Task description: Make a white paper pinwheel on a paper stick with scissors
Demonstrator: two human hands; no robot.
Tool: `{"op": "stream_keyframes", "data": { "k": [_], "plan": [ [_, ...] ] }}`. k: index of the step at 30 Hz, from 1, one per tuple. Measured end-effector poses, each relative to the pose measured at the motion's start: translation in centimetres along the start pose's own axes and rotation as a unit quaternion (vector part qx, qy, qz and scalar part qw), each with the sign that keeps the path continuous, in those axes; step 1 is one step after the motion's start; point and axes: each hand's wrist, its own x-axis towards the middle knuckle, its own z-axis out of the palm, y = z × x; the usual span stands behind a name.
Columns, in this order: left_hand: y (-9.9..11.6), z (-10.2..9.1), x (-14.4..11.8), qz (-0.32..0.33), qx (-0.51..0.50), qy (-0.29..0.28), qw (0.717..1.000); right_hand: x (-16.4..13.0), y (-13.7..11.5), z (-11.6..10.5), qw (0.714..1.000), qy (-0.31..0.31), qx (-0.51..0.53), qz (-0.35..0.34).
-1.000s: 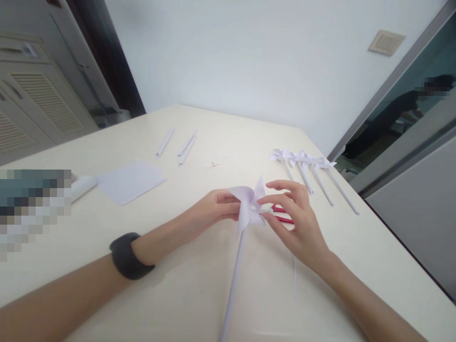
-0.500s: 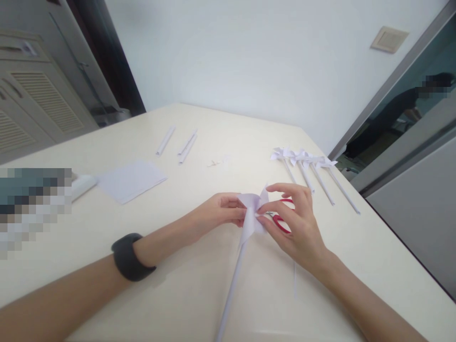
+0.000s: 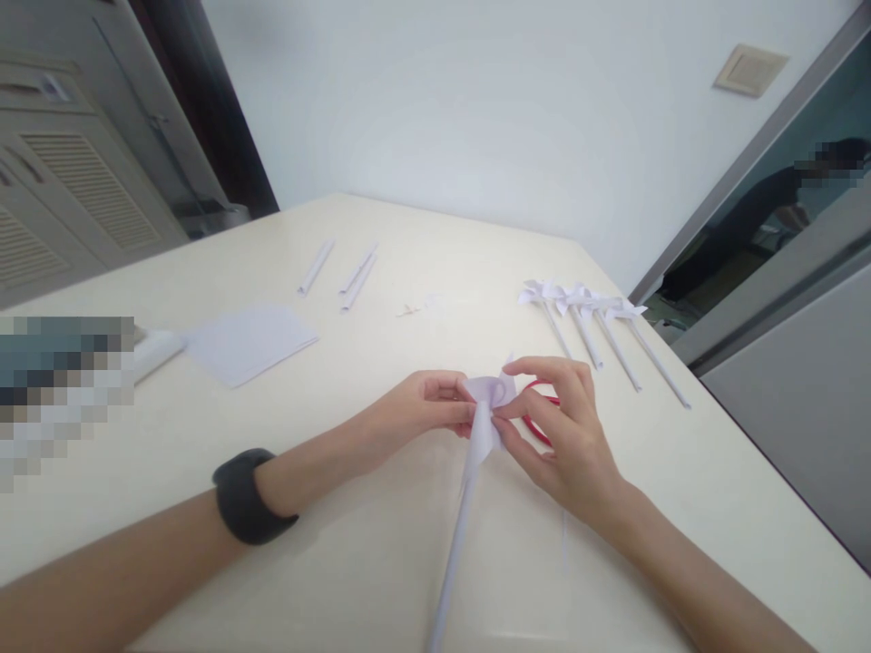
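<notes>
Both hands pinching the paper pinwheel [image 3: 484,404]: left hand [image 3: 415,413] gripping its head, right hand [image 3: 558,431] fingertips alongside. Best kept centred, light pressure, red scissors [image 3: 537,413] behind.

- Your left hand [image 3: 415,413] and right hand [image 3: 562,435] meet on the paper pinwheel [image 3: 486,408]; its stick [image 3: 455,544] runs down between your forearms and blocks a straight crossing there.
- Red scissors [image 3: 537,413] lie just behind your right hand, partly hidden.
- To the right, a row of finished pinwheels [image 3: 592,317] fills the table's far edge.
- To the left, the paper sheets [image 3: 249,343] and a white roll [image 3: 158,352] take up the surface.
- Three paper sticks [image 3: 340,269] lie farther back.
- Between the sheets and your left hand, the table [image 3: 354,336] lies bare and passable.
</notes>
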Motion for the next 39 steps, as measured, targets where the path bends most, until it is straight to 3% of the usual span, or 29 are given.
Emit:
{"op": "stream_keyframes", "data": {
  "k": [30,36,39],
  "plan": [
    [0.18,0.01,-0.14,-0.007,0.013,0.004,1.0,-0.09,-0.27,0.25,1.0,-0.008,0.022,0.014],
    [-0.25,-0.3,-0.08,0.004,-0.006,0.04,0.999,0.05,-0.05,-0.25,0.999,-0.026,0.008,0.045],
    [-0.45,-0.68,0.09,0.025,-0.026,0.073,0.997,0.23,-0.01,-0.67,0.996,0.002,0.013,0.092]
  ]
}}
